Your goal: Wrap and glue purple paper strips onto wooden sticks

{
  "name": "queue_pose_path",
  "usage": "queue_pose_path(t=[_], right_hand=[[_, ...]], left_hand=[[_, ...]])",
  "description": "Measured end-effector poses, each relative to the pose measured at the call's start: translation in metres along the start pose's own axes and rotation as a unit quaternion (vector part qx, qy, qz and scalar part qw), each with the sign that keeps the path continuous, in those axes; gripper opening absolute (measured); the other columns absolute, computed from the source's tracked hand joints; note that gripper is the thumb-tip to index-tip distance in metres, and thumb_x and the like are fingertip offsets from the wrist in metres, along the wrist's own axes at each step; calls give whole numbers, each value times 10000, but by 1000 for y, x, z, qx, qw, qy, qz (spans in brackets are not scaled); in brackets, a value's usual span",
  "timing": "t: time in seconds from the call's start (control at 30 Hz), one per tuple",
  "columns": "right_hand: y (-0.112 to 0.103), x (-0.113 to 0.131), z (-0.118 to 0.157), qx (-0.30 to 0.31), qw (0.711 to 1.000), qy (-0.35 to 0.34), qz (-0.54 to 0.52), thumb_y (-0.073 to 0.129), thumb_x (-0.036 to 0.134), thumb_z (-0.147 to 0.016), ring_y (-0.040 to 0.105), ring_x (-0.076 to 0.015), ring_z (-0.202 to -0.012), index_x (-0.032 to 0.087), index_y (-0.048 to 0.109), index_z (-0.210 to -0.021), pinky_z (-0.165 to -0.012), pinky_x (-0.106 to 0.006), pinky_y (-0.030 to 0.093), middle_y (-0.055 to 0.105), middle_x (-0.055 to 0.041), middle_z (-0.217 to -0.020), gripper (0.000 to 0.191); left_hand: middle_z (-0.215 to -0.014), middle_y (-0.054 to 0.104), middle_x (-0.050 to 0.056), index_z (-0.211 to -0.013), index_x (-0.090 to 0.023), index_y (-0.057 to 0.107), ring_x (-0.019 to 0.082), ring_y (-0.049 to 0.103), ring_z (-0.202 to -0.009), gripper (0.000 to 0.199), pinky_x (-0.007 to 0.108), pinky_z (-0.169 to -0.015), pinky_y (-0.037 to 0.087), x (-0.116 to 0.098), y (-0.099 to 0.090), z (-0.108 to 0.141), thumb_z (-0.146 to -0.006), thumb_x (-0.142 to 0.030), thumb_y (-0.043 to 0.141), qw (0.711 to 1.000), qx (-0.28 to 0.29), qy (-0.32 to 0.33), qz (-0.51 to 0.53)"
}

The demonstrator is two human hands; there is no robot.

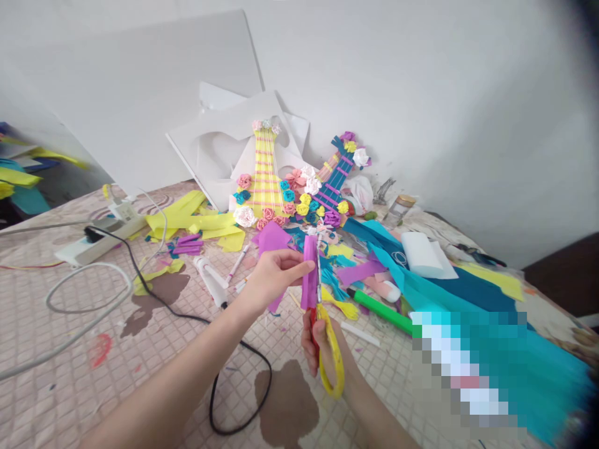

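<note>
My left hand (279,272) pinches a folded strip of purple crepe paper (308,274), held upright above the table. In my right hand (322,346) is a pair of scissors (333,362) with yellow and red handles, the blades pointing up along the strip's right edge. Whether the blades have bitten into the paper I cannot tell. A larger purple paper sheet (272,240) lies just behind my left hand. Farther back stand a yellow paper-covered guitar shape (264,174) with strings and paper flowers and a blue one (334,181) decorated likewise.
A white glue gun (210,282) with a black cord lies left of centre, near a power strip (100,240). Yellow crepe paper (187,215) is spread behind it. To the right are a green marker (381,312), teal paper (496,349), a white roll (422,254) and a glass jar (399,209).
</note>
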State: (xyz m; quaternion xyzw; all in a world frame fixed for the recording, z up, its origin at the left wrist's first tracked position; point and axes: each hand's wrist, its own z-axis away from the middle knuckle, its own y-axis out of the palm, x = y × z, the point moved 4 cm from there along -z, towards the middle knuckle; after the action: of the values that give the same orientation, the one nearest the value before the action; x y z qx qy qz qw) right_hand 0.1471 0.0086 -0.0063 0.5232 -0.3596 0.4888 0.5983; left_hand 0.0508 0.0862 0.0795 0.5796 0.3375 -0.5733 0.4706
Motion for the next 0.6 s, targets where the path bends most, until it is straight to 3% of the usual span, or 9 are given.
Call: queue_pose_path(t=[0.33, 0.6], right_hand=[[0, -1, 1, -3, 1000, 13, -4, 558, 785, -520, 290, -17, -240, 204, 369, -648, -216, -123, 264, 361, 127, -377, 624], [-4, -7, 0, 1, 1000, -1, 5, 533, 757, -599, 289, -12, -234, 202, 367, -648, -220, -115, 263, 364, 124, -385, 582]], left_hand=[[-713, 654, 5, -775, -139, 659, 107, 590, -631, 238, 255, -659, 496, 2, -2, -2, -633, -316, 730, 1000, 1, 5, 18], [-690, 650, 11, -786, -136, 644, 118, 609, -632, 257, 242, -633, 476, 3, -2, -3, -708, -380, 656, 998, 29, 7, 50]])
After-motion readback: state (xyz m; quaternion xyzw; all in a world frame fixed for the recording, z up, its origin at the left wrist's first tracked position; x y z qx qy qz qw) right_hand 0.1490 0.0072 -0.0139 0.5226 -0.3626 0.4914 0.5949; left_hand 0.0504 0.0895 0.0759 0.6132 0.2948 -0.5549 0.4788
